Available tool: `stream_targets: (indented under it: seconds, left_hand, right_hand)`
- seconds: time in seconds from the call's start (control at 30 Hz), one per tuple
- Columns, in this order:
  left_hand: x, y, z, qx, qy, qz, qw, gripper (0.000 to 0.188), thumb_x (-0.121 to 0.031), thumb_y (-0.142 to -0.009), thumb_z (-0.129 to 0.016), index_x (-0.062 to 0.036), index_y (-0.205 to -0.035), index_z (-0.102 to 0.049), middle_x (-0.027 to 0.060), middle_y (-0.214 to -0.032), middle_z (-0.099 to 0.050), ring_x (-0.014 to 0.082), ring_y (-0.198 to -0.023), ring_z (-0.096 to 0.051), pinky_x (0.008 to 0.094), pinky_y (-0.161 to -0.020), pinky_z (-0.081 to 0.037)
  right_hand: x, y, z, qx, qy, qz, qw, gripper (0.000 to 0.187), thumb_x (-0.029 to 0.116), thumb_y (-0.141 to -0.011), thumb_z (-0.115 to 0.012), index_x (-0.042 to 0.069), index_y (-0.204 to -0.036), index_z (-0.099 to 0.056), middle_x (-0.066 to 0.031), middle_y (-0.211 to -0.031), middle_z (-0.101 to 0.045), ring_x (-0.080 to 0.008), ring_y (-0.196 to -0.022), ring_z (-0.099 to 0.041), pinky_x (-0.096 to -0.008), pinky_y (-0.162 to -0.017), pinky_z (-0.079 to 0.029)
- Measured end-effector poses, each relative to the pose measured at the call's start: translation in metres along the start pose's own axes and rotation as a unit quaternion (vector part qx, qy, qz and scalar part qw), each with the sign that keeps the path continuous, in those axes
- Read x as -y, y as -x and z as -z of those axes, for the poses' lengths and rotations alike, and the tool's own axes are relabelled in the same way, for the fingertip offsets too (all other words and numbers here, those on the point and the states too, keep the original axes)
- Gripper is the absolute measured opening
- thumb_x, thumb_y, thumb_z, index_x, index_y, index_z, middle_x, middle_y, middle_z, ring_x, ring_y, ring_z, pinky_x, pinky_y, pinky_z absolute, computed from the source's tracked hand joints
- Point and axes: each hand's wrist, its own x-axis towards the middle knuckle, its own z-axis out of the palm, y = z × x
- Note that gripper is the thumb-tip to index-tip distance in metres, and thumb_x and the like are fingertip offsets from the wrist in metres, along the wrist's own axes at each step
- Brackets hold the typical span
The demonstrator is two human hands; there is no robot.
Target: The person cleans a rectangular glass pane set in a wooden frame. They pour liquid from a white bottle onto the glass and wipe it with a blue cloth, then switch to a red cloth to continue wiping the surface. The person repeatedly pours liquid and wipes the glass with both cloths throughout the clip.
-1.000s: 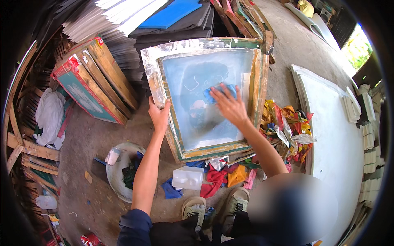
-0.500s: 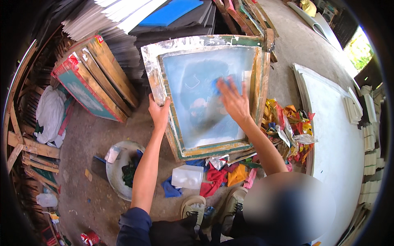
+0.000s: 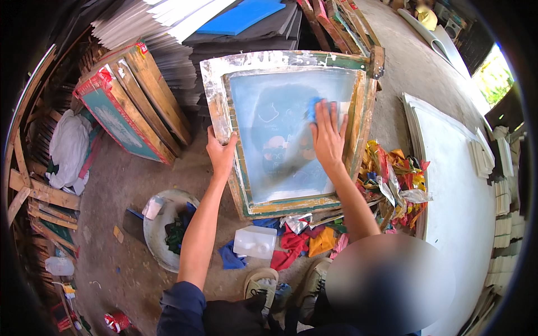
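Observation:
A wooden screen-printing frame [image 3: 221, 78], smeared with white and green paint, stands tilted in front of me. Its bluish mesh [image 3: 255, 157] carries faint drawn shapes. My left hand [image 3: 222, 154] is closed around the frame's left side, thumb on the front face. With my right hand [image 3: 329, 134] I press a blue cloth [image 3: 315, 108] flat on the upper right of the mesh; the fingers cover much of it, and the arm casts a shadow below.
A round basin [image 3: 154, 238] with dark cloth stands at the lower left, beside a cut plastic jug [image 3: 255, 242] and coloured rags [image 3: 291, 251]. More frames [image 3: 134, 106] lean at the left. Stacked white sheets [image 3: 457, 196] lie at the right, black sheets [image 3: 246, 47] behind.
My right hand has moved a little right and up across the mesh with the blue cloth. My left hand keeps its hold on the frame. The whole view has shifted slightly.

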Motion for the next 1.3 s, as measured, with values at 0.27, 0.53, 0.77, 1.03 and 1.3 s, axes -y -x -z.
stream_targets:
  seconds: [0.27,0.53,0.77,1.03,1.3]
  left_hand:
    - [0.004,-0.002,0.006,-0.001,0.029,0.009,1.0,0.032,-0.006,-0.074,-0.064,0.0012,-0.101,-0.047,0.0107,-0.087,-0.062,0.0133,-0.078,-0.058,0.0284,-0.071,-0.046]
    - [0.002,0.0,-0.001,-0.007,0.026,0.013,1.0,0.032,-0.008,-0.074,-0.065,0.0011,-0.099,-0.047,0.0112,-0.086,-0.062,0.0135,-0.078,-0.059,0.0283,-0.071,-0.046]
    - [0.0,-0.004,-0.001,0.005,0.04,0.019,0.999,0.033,-0.008,-0.073,-0.065,0.0013,-0.099,-0.048,0.0115,-0.085,-0.063,0.0132,-0.076,-0.059,0.028,-0.069,-0.047]
    - [-0.004,-0.001,-0.003,0.005,0.022,0.01,1.0,0.034,-0.008,-0.073,-0.065,0.001,-0.1,-0.048,0.0128,-0.083,-0.064,0.0156,-0.074,-0.061,0.0289,-0.068,-0.047]
    - [-0.002,0.0,-0.003,-0.003,0.039,0.015,0.999,0.033,-0.008,-0.073,-0.065,0.0009,-0.099,-0.047,0.0136,-0.083,-0.063,0.0161,-0.073,-0.062,0.0286,-0.066,-0.047]
  right_hand:
    - [0.009,-0.018,0.011,0.008,-0.031,0.023,0.999,0.063,0.035,-0.086,-0.049,0.006,-0.137,-0.026,-0.0096,-0.143,-0.027,-0.0232,-0.133,-0.022,-0.0473,-0.107,-0.016]
    - [0.059,0.005,-0.004,0.08,-0.229,0.121,0.963,0.074,0.04,-0.082,-0.053,0.001,-0.137,-0.021,-0.0156,-0.143,-0.023,-0.0282,-0.133,-0.019,-0.0491,-0.106,-0.017]
    - [0.018,-0.055,0.015,-0.04,-0.038,-0.075,0.996,0.075,0.044,-0.083,-0.051,0.002,-0.138,-0.022,-0.0164,-0.144,-0.02,-0.0311,-0.133,-0.017,-0.044,-0.108,-0.014]
    - [0.049,-0.027,0.015,0.079,-0.141,0.266,0.95,0.072,0.042,-0.08,-0.054,0.006,-0.136,-0.026,-0.0067,-0.142,-0.028,-0.0189,-0.132,-0.024,-0.0443,-0.106,-0.018]
    - [0.052,-0.031,0.013,0.057,-0.133,0.252,0.957,0.068,0.043,-0.082,-0.051,0.009,-0.137,-0.028,-0.005,-0.142,-0.028,-0.0191,-0.133,-0.022,-0.0456,-0.107,-0.016]
